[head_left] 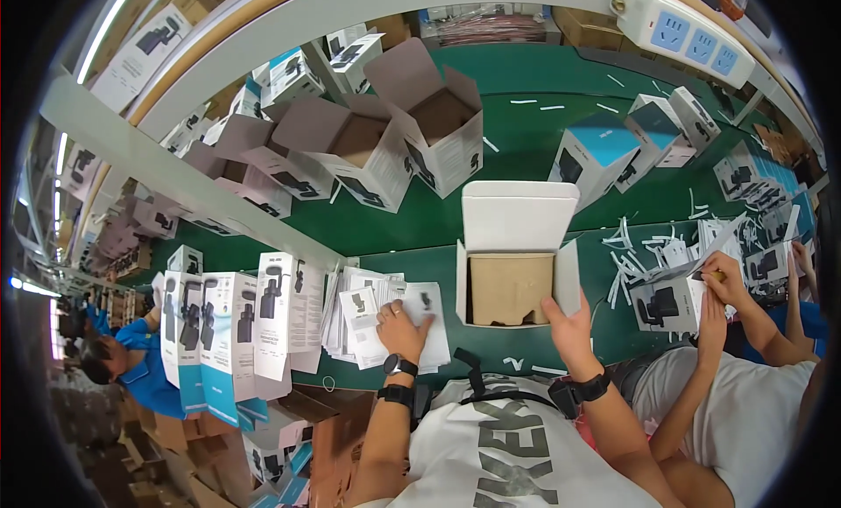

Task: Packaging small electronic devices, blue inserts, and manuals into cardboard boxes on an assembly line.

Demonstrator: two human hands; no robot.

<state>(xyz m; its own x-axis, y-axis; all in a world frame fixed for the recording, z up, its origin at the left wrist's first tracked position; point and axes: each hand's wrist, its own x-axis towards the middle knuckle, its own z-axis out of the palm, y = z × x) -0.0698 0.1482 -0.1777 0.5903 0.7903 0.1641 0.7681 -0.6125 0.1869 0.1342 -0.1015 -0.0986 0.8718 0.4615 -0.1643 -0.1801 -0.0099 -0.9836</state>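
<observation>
While the right hand [569, 326] steadies the open white box [517, 263] by its near right flap, fingers clamped on it, the left hand [401, 328] presses flat, fingers spread, on the leaflet stack [385, 320] left of it; lifting one sheet cleanly matters.

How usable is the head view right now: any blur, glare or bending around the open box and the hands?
Head view: evenly lit and sharp at centre, where the open white box, left hand on the leaflet stack and right hand read clearly; fisheye bends the grey rail and darkens the rim; a light strip glares upper left.
</observation>
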